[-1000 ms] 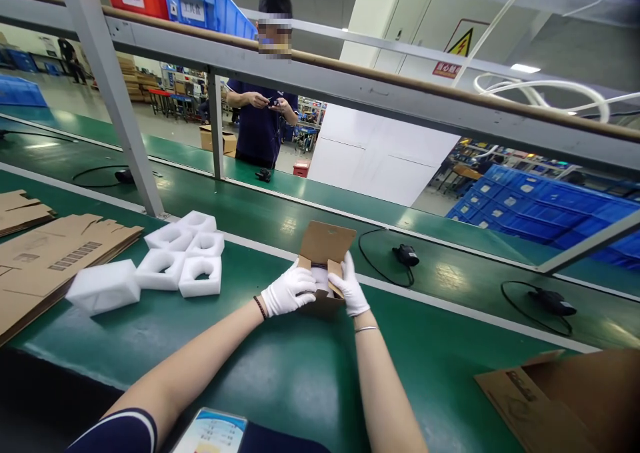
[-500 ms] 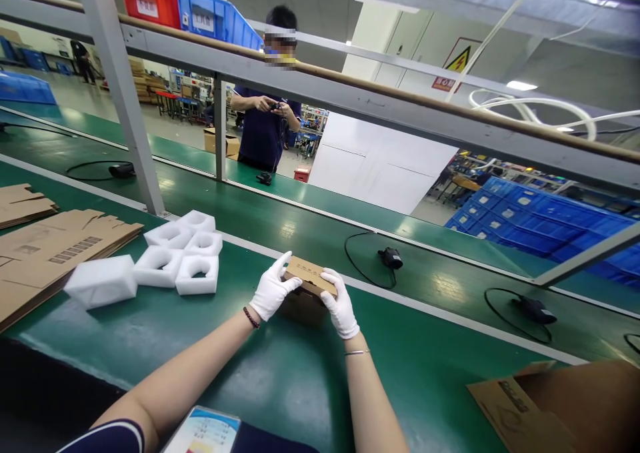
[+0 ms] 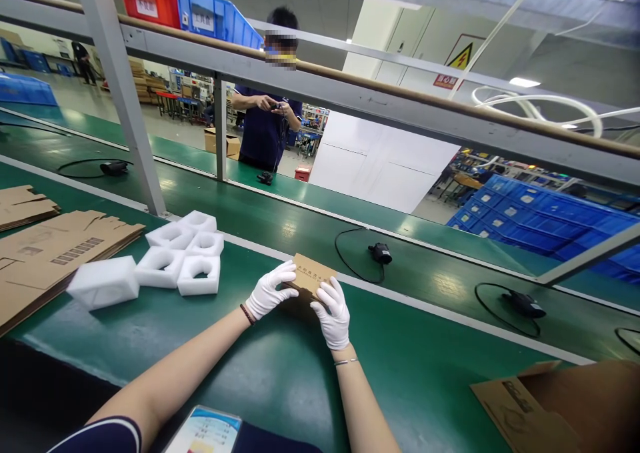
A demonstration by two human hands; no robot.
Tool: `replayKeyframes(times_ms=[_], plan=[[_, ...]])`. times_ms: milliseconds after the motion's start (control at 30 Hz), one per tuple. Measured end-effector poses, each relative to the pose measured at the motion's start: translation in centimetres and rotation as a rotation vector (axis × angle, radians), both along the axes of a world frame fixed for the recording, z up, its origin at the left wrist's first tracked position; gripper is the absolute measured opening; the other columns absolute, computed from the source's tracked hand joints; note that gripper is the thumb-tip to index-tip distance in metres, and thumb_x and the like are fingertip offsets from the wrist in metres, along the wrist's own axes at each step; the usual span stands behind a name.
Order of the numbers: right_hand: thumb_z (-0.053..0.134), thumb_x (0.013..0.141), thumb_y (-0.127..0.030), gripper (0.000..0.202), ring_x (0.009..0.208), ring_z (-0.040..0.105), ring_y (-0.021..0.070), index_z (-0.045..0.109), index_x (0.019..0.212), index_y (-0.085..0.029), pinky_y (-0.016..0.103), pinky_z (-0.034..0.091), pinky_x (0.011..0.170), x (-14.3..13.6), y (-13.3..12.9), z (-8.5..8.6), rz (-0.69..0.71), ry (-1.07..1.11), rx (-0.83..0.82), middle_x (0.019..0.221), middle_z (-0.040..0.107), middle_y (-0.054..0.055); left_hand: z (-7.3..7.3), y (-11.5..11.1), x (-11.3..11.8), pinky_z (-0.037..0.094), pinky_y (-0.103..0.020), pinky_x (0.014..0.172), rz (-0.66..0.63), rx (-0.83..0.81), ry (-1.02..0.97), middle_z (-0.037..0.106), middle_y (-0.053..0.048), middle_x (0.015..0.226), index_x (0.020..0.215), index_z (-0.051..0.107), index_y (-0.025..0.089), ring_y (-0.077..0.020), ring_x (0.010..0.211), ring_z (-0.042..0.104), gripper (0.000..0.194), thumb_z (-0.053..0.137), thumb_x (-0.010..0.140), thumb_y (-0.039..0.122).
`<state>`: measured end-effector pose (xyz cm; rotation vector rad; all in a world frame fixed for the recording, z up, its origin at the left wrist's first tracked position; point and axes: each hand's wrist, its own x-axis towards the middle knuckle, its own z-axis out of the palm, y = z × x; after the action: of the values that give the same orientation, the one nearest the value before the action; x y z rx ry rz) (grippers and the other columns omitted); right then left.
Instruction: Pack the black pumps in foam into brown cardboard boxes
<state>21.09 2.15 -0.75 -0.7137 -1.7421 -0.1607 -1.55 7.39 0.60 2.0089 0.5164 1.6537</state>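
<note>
Between my two white-gloved hands is a small brown cardboard box (image 3: 313, 274) with dark print on its upper face. My left hand (image 3: 271, 291) grips its left end, thumb along the near side. My right hand (image 3: 332, 313) holds the right end, fingers on the printed face and thumb toward the near edge. The box's underside is in shadow, and its contents are hidden. To the left of my left hand lie several white foam inserts (image 3: 199, 276) with cut-out holes, next to a solid-looking white foam block (image 3: 103, 282).
Flattened cartons (image 3: 75, 243) are stacked at left. Black corded devices (image 3: 380, 253) lie on the green conveyor belt (image 3: 280, 216) beyond the bench edge. An open carton (image 3: 530, 406) stands at lower right. A metal post (image 3: 120, 93) rises at left; a co-worker (image 3: 263, 129) stands across the line.
The box has tilted so its printed face shows more toward me, and my right hand has shifted lower and left. The black devices on the belt have moved left.
</note>
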Motion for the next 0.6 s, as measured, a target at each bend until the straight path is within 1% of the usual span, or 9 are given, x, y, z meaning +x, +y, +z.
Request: replayKeyframes(times_ms=[100,167,233,300,367,433,467,500,600], plan=[[0.071,0.09,-0.02,0.032,0.131,0.051,0.0329,0.065,0.121,-0.023,0.06,0.051,0.1,0.0,-0.2,0.4,-0.051,-0.023,0.038,0.118,0.067,0.011,-0.3,0.1,-0.1,0.046,-0.052,0.111,-0.012,0.035,0.04,0.065,-0.013,0.128,0.108,0.069,0.02,-0.0286,0.132,0.054,0.027,0.076,0.084,0.029],[0.071,0.091,-0.02,0.027,0.127,0.054,0.0309,0.066,0.118,-0.023,0.057,0.051,0.1,-0.4,-0.5,0.8,-0.095,-0.04,0.048,0.113,0.069,0.009,-0.4,0.1,-0.2,0.046,-0.053,0.111,-0.019,0.038,0.064,0.067,-0.012,0.124,0.104,0.069,0.021,-0.0285,0.132,0.054,0.021,0.074,0.085,0.029],[0.071,0.092,-0.024,0.019,0.122,0.057,0.0303,0.068,0.11,-0.023,0.058,0.047,0.102,-1.2,-0.9,1.6,-0.148,-0.041,0.02,0.109,0.071,0.008,-0.3,-0.1,-0.3,0.044,-0.053,0.113,-0.027,0.024,0.087,0.068,-0.011,0.121,0.102,0.069,0.021,-0.0285,0.132,0.053,0.02,0.074,0.085,0.029],[0.068,0.093,-0.032,0.009,0.117,0.059,0.0306,0.069,0.094,-0.022,0.062,0.04,0.106,-2.4,-1.3,2.8,-0.191,-0.019,-0.065,0.102,0.072,0.006,-0.2,-0.4,-0.4,0.04,-0.055,0.115,-0.033,-0.001,0.1,0.067,-0.011,0.122,0.1,0.069,0.021,-0.03,0.135,0.05,0.025,0.078,0.081,0.034],[0.064,0.095,-0.036,0.024,0.113,0.061,0.03,0.066,0.076,-0.022,0.065,0.031,0.109,-3.4,-1.7,4.1,-0.191,-0.042,-0.177,0.093,0.072,0.003,-0.2,-1.1,-0.3,0.038,-0.055,0.115,-0.03,-0.04,0.09,0.056,-0.015,0.137,0.104,0.066,0.02,-0.0321,0.14,0.044,0.036,0.079,0.079,0.042],[0.061,0.097,-0.037,0.033,0.111,0.062,0.0281,0.063,0.068,-0.021,0.065,0.025,0.111,-4.1,-2.0,5.1,-0.144,-0.135,-0.245,0.09,0.072,0.001,-0.2,-1.9,0.1,0.039,-0.053,0.114,-0.04,-0.123,0.041,0.036,-0.018,0.154,0.109,0.061,0.018,-0.0328,0.143,0.039,0.045,0.078,0.079,0.047],[0.06,0.097,-0.038,0.032,0.11,0.062,0.0272,0.064,0.069,-0.022,0.065,0.023,0.112,-4.3,-2.0,5.4,-0.12,-0.185,-0.253,0.092,0.072,0.001,-0.2,-2.4,0.4,0.04,-0.051,0.114,-0.05,-0.177,0.013,0.029,-0.019,0.158,0.109,0.058,0.018,-0.0323,0.143,0.038,0.046,0.078,0.079,0.047],[0.059,0.097,-0.038,0.03,0.11,0.062,0.0264,0.066,0.073,-0.023,0.063,0.022,0.113,-4.3,-2.1,5.5,-0.107,-0.213,-0.245,0.095,0.072,0.001,-0.2,-2.8,0.7,0.04,-0.05,0.114,-0.058,-0.231,-0.015,0.025,-0.02,0.159,0.108,0.056,0.017,-0.0318,0.143,0.039,0.047,0.078,0.079,0.047],[0.055,0.1,-0.039,0.023,0.105,0.063,0.0231,0.07,0.089,-0.024,0.059,0.022,0.116,-3.9,-2.1,4.9,-0.161,-0.179,-0.158,0.097,0.071,0.004,-0.1,-3.7,1.4,0.036,-0.049,0.116,-0.029,-0.338,-0.072,0.026,-0.021,0.158,0.105,0.055,0.016,-0.0319,0.142,0.039,0.049,0.079,0.077,0.048]])
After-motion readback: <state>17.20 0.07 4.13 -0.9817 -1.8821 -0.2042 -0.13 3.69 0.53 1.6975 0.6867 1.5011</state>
